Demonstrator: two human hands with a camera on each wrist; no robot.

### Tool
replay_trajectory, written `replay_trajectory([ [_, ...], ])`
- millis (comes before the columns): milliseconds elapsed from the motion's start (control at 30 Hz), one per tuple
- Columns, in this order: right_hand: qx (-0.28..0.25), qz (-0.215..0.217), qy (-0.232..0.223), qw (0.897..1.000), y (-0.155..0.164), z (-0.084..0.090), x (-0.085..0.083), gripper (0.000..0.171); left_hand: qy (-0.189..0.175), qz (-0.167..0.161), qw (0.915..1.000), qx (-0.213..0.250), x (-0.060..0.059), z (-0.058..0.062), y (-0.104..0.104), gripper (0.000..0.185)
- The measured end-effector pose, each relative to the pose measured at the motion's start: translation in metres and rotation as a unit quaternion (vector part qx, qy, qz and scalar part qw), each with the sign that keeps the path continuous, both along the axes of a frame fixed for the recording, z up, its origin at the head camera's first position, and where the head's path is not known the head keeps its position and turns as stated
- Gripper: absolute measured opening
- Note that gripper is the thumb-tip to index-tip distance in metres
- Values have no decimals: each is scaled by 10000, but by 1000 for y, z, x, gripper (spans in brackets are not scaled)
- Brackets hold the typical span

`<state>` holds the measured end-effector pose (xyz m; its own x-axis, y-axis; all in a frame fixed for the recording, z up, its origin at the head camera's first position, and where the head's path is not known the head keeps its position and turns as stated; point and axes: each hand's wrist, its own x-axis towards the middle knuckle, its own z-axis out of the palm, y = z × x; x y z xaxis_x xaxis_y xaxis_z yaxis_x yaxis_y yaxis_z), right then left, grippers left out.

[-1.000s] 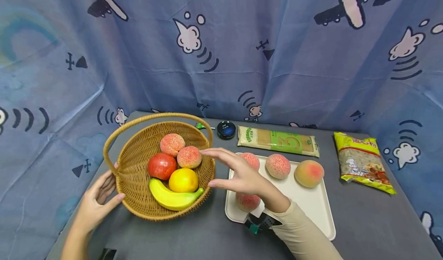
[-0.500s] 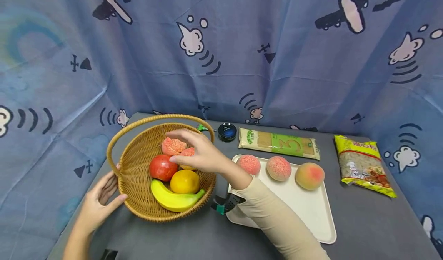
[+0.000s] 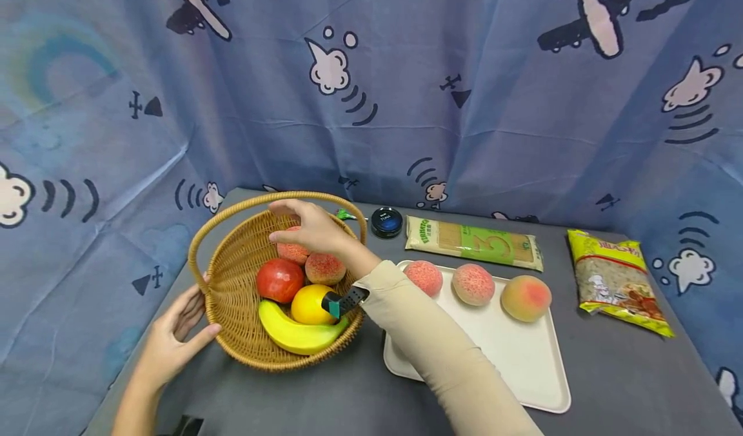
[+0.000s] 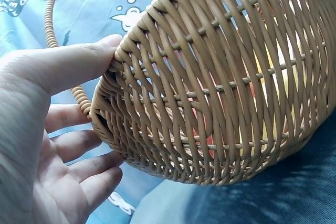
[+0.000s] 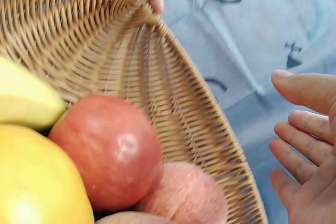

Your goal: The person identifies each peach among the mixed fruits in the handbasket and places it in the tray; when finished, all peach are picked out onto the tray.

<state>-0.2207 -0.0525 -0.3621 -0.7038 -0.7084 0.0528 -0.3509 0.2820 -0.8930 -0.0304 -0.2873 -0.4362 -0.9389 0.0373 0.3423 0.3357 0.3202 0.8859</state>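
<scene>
A wicker basket with a hoop handle holds two speckled peaches, a red apple, an orange and a banana. My right hand hovers over the basket's far side, just above the back peach. Its fingers are relaxed and hold nothing. My left hand rests against the basket's left wall, thumb on the rim and fingers spread below. Three more peaches lie on the white tray.
Along the back of the grey table lie a black tin, a pasta packet and a yellow snack bag. Blue patterned cloth hangs behind and to the left. My right forearm covers the tray's front left corner.
My right hand moved left from over the tray's left edge to above the fruit at the basket's far side. My left hand stayed on the basket.
</scene>
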Motion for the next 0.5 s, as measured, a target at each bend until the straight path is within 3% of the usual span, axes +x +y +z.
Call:
replay_trajectory([
  [267,154,-26,-234,9996,1,-23,-11,60,100,-168,9991,368,-1,0,1,71],
  [500,230,-157,-347,9990,2,-32,-16,59,30,-33,9996,288,-2,3,1,71],
])
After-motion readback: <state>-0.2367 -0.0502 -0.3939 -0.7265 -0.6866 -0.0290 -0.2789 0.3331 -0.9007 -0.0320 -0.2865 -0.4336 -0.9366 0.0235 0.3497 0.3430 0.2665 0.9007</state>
